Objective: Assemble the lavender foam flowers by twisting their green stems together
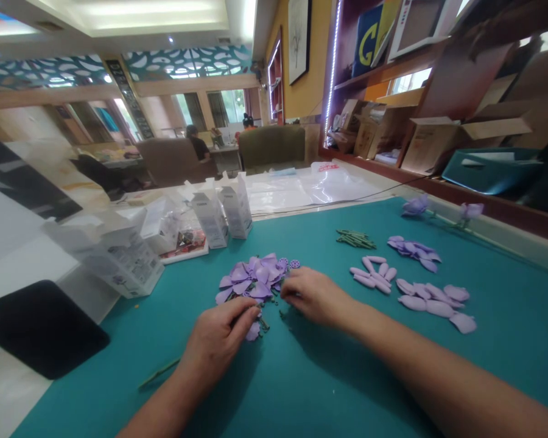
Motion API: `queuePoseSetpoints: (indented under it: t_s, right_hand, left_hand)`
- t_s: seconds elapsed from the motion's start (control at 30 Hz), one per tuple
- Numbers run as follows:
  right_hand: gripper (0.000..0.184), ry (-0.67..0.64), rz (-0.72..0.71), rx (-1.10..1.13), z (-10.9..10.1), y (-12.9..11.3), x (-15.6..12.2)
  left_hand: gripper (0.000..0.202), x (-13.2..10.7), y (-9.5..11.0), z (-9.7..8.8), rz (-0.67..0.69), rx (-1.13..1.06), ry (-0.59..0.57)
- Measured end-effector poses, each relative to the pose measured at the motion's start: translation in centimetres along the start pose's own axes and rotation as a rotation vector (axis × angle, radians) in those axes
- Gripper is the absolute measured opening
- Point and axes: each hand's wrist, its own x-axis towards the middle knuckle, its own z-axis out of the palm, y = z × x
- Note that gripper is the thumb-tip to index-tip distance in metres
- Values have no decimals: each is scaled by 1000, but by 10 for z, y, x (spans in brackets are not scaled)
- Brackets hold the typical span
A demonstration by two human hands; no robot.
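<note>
A loose heap of purple petals (251,277) mixed with small green pieces lies on the teal mat, in front of both hands. My left hand (221,331) is at the heap's near left edge, thumb and forefinger pinched together; what lies between them is too small to make out. At the heap's right side, my right hand (315,295) has its fingers curled and pressed together, their tips partly hidden. Small round purple pieces (295,264) sit just beyond it. A green stem (159,373) lies left of my left forearm.
Sorted on the right are green sticks (355,239), slim lilac pieces (373,275), darker petals (413,250) and pale petals (436,298). Assembled purple flowers (415,205) lie at the mat's far right. White boxes (236,205) and a black tablet-like slab (43,328) stand left.
</note>
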Motion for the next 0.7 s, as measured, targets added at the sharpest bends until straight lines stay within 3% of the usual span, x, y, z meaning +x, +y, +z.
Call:
queuePoseSetpoints:
  t_s: [0.13, 0.33, 0.7]
  right_hand:
    - [14, -48, -71, -157, 17, -11, -2]
    - [10, -14, -110, -283, 39, -12, -3]
    - [19, 31, -104, -264, 57, -10, -6]
  left_hand:
    - [28, 1, -1, 2, 8, -10, -10]
    - [28, -1, -1, 6, 29, -12, -29]
    - [29, -4, 2, 10, 8, -1, -89]
